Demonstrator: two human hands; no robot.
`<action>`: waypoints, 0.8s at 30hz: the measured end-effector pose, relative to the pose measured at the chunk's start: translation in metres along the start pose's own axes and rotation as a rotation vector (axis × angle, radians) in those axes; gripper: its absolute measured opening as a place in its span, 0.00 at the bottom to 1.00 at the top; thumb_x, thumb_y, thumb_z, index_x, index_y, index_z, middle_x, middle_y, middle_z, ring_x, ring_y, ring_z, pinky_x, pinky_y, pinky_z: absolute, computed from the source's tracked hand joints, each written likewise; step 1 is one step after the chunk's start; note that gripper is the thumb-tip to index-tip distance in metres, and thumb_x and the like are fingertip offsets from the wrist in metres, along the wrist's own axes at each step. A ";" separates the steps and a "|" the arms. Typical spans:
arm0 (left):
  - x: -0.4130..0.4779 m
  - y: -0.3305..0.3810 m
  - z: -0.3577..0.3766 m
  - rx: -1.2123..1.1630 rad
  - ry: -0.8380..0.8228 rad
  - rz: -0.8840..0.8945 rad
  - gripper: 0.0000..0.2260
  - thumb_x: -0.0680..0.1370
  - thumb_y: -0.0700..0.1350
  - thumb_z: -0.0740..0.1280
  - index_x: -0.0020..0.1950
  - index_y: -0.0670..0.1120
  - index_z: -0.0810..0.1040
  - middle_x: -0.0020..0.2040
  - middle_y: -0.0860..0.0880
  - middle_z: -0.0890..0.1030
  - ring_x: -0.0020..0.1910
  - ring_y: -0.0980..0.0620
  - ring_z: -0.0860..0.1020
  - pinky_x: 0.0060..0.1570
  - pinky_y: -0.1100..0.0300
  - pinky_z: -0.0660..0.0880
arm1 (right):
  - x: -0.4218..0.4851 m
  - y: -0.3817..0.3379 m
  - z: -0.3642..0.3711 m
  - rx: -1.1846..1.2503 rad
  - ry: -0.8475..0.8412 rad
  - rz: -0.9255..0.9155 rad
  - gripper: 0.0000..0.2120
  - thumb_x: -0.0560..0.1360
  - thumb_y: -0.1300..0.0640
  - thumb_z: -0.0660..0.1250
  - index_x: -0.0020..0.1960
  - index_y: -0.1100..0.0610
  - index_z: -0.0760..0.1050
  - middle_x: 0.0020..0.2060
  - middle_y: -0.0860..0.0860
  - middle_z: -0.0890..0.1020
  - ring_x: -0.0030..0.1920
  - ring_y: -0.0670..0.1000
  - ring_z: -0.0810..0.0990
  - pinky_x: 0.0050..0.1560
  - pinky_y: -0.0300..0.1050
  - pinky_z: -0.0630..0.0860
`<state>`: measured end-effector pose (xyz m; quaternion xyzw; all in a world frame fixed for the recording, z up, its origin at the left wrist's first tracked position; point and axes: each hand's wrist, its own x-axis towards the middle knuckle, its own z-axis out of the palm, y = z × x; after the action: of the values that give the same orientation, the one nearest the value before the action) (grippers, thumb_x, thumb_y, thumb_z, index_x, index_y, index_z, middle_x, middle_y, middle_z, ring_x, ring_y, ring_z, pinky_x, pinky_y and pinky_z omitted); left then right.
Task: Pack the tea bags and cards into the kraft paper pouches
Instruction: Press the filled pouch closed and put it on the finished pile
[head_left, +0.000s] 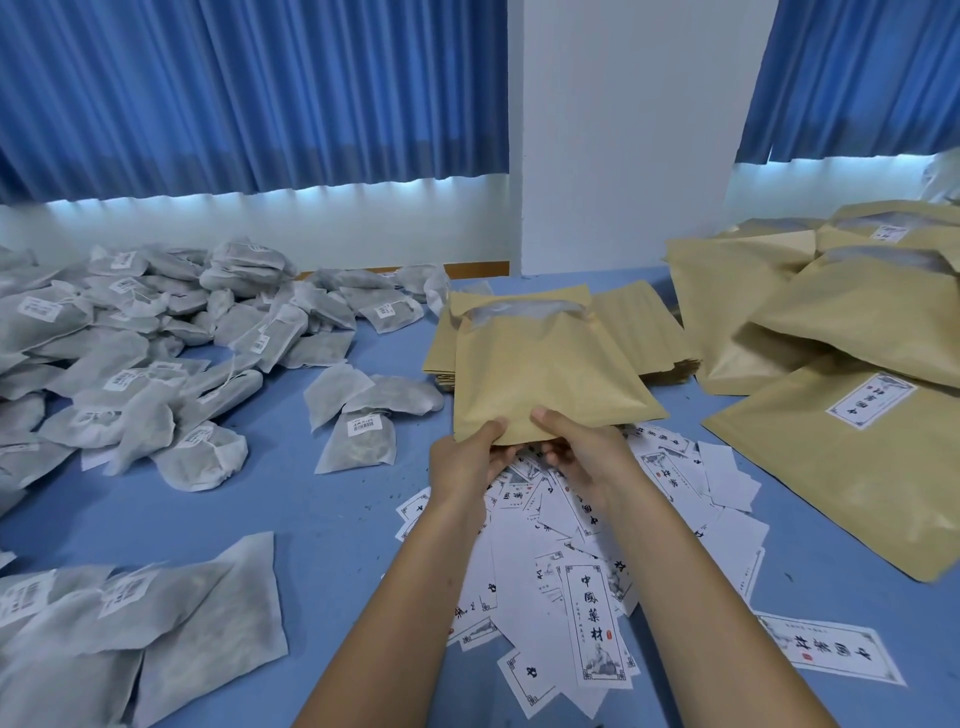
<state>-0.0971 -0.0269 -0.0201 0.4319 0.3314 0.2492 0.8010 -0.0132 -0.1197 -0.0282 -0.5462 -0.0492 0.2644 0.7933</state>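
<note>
Blue tabletop (322, 519) carries everything, sorted by kind so each lies within reach; tea bags (156, 332) heap across the left; filled pouches (831, 332) pile at the right, set aside as done, I judge; cards (597, 597) lie scattered in the middle, under the arms; a stack (639, 332) of empty ones sits just beyond. One pouch (545, 379) is held above the cards, mouth gaping and turned away; something pale shows inside, lining or tea bag I cannot tell. The left hand (462, 467) and right hand (587, 447) both pinch its near bottom edge, thumbs on top, fingers curled beneath, probably to steady it for filling.
</note>
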 end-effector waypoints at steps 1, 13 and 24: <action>-0.001 -0.001 0.001 0.020 -0.011 -0.005 0.04 0.74 0.36 0.70 0.46 0.36 0.78 0.41 0.41 0.83 0.31 0.51 0.81 0.31 0.67 0.77 | 0.000 0.002 0.001 -0.008 -0.018 0.015 0.06 0.70 0.67 0.73 0.44 0.64 0.77 0.32 0.54 0.78 0.27 0.49 0.71 0.25 0.38 0.69; 0.002 0.010 -0.004 0.323 -0.089 0.018 0.07 0.78 0.41 0.66 0.45 0.36 0.78 0.29 0.44 0.81 0.25 0.55 0.80 0.24 0.68 0.74 | -0.002 0.002 0.001 -0.037 -0.013 0.025 0.06 0.71 0.65 0.73 0.44 0.64 0.77 0.30 0.54 0.75 0.28 0.50 0.68 0.30 0.41 0.65; 0.002 -0.001 0.001 0.596 0.021 0.199 0.12 0.79 0.44 0.64 0.37 0.41 0.77 0.26 0.47 0.80 0.21 0.54 0.76 0.26 0.64 0.73 | -0.005 0.002 0.003 -0.058 -0.090 0.085 0.05 0.72 0.68 0.71 0.39 0.65 0.75 0.28 0.54 0.75 0.27 0.49 0.72 0.31 0.37 0.72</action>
<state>-0.0950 -0.0260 -0.0212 0.6755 0.3541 0.2226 0.6073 -0.0190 -0.1187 -0.0277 -0.5582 -0.0692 0.3204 0.7622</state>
